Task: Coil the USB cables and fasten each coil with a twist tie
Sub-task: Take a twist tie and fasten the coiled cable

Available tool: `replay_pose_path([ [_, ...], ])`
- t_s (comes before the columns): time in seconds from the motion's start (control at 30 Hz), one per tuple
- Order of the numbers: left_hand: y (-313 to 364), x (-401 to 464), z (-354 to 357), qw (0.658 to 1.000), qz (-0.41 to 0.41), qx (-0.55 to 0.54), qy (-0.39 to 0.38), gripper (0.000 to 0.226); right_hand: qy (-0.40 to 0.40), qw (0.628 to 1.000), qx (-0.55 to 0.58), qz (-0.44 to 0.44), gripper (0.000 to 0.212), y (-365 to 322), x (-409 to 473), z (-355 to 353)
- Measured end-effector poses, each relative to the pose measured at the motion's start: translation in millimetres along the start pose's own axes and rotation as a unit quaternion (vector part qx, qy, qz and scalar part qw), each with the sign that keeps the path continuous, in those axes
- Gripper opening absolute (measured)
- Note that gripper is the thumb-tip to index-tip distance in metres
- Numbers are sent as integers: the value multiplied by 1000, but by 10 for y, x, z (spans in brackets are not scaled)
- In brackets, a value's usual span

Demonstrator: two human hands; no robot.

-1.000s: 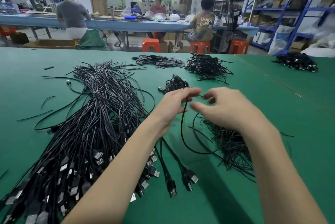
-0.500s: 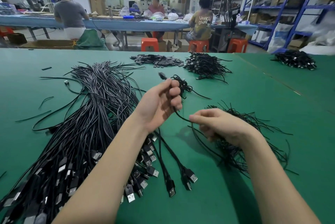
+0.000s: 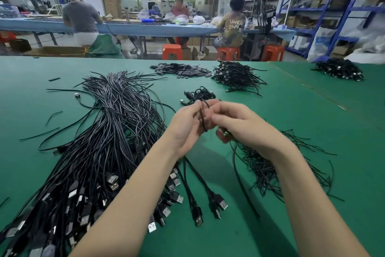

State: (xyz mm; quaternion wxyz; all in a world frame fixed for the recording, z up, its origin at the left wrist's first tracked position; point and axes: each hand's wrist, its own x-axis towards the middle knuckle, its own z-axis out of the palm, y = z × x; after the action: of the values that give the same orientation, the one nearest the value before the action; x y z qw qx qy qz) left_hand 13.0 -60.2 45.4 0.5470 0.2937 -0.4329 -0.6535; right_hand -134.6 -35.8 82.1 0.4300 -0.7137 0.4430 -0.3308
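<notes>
Green felt table (image 3: 291,111) under fluorescent light, blue steel shelving (image 3: 341,6) behind. Left hand (image 3: 187,127) grips a looped thin black USB cable (image 3: 203,115); right hand (image 3: 245,127) pinches it alongside. Loose black cable heap (image 3: 100,142) lies left, black twist ties (image 3: 262,165) right.

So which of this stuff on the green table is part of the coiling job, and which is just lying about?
In the job:
- cable looped between left hand and right hand
- twist ties
- uncoiled cables
- tied coils

Lying about:
- flat black pieces
- far cable heap
- corner heap
- stray piece
</notes>
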Motion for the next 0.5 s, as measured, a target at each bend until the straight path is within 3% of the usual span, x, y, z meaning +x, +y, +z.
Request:
replay_pose_path([
  [0.1, 83, -3, -118, 997, 0, -79, -27, 46, -142, 987, 54, 51, 14, 116, -68, -108],
  [0.2, 110, -46, -142, 992, -14, -106, -58, 48, -182, 960, 182, 109, 16, 231, -97, -160],
  [0.27, 108, -63, -136, 992, -19, -109, -64, 47, -178, 961, 170, 130, 9, 304, -83, -169],
  [0.3, 119, -77, -132, 992, -19, -110, -65, 44, -153, 970, 121, 144, 10, 341, -69, -171],
  [0.37, 155, -103, -139, 990, -14, -117, -75, 38, -72, 981, -62, 168, 42, 372, -36, -169],
  [0.43, 194, -124, -175, 989, -12, -111, -99, 34, 25, 954, -249, 167, 66, 346, -9, -145],
  [0.5, 218, -135, -220, 990, -12, -40, -133, 36, 111, 923, -334, 154, 72, 340, 10, -133],
])
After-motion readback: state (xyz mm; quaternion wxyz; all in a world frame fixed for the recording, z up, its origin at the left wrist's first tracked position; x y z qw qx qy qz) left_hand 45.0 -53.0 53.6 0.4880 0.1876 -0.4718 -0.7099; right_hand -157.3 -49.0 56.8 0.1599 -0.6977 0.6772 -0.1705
